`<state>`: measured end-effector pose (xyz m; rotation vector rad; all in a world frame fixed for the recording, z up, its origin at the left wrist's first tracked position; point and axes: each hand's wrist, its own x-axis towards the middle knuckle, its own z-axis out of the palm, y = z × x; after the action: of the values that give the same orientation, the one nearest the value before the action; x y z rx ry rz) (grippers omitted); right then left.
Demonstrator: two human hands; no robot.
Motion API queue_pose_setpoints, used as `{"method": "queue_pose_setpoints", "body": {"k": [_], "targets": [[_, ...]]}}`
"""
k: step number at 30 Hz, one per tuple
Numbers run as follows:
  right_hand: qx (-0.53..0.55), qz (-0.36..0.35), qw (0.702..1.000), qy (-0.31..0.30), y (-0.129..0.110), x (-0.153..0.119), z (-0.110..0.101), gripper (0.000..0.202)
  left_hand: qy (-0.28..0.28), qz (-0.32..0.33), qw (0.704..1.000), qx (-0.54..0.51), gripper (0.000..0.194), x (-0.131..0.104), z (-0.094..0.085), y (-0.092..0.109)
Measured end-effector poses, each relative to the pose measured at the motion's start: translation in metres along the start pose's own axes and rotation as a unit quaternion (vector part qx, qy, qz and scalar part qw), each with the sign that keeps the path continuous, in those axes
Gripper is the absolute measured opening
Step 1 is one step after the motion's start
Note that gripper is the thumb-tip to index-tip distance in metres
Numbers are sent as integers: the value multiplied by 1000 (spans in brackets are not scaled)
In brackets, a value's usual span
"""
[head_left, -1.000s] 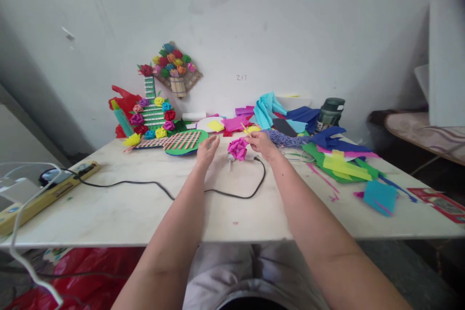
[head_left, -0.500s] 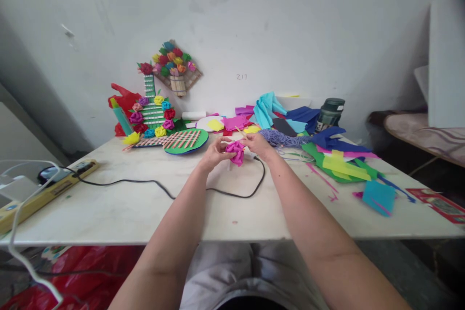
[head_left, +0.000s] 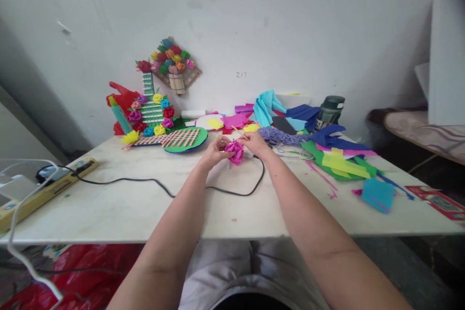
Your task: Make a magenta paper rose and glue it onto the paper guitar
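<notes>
A crumpled pink paper flower (head_left: 237, 153) is held over the middle of the table (head_left: 127, 210). My left hand (head_left: 215, 151) pinches its left side between thumb and fingers. At the flower's upper right, my right hand (head_left: 255, 143) is closed on a thin wooden stick (head_left: 238, 131), whose tip points up and to the left. The right fingertips are close against the flower; whether they also grip its paper cannot be made out.
Left: a craft piece with paper flowers (head_left: 152, 114) and a yellow power strip (head_left: 78, 169). A black cable (head_left: 145, 180) runs below my hands. Behind and right: purple yarn (head_left: 281, 136), a dark bottle (head_left: 330, 112), green paper (head_left: 319, 155) and a blue square (head_left: 378, 194).
Both hands remain at the flower, with only slight finger movement. The whole view has shifted very slightly.
</notes>
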<state>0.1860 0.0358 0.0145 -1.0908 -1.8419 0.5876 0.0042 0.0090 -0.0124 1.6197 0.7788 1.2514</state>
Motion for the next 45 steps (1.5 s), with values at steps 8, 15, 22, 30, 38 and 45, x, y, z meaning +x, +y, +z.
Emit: {"method": "queue_pose_setpoints", "body": {"k": [8,15,22,30,38,45], "targets": [[-13,10,1000,13,0,2,5,27,-6,-11,1000,27,49,-1,1,3],[-9,-14,1000,18,4,4,8,24,4,-8,999,34,44,-3,3,8],[-6,-19,1000,20,6,4,8,28,27,-86,996,-23,39,0,-3,8],[-15,-26,999,12,5,4,9,27,21,-78,997,-14,38,-2,-4,8],[-30,-28,999,17,5,3,11,32,15,-93,995,-12,40,-2,-5,9],[-38,-26,999,23,5,3,11,34,18,-98,995,-24,38,-1,-6,7]]}}
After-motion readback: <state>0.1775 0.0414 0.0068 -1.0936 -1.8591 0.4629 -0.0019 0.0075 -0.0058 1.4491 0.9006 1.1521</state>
